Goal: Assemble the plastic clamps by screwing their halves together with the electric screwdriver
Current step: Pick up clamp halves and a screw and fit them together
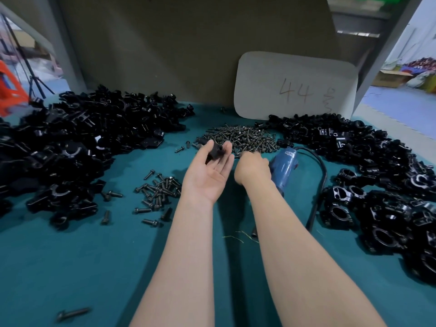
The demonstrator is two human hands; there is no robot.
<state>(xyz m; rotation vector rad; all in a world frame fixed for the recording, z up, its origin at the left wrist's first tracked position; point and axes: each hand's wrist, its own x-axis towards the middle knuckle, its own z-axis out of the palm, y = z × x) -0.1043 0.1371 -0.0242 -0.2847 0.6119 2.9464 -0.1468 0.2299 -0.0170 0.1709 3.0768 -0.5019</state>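
The clamp (215, 152) sat pinched between thumb and fingertips of your palm-up left hand (207, 175), above the surface (94, 256). Your right hand (252, 169) was curled round the screwdriver (284, 168), beside the screws (245, 138).

Nearer than the left hand (207, 172) pinching a clamp half (215, 152), teal mat (82, 267) lies open; clamp-half pile (70, 142) blocks left, screw pile (245, 138) beyond (loose screws (158, 190) between)

My left hand (207, 171) lies palm up, thumb and fingertips holding a black clamp half (215, 152). My right hand (252, 169) curls knuckles-up at the screw pile (245, 136), with the blue electric screwdriver (284, 169) just beside it. A card (295, 86) marked 44 leans behind.
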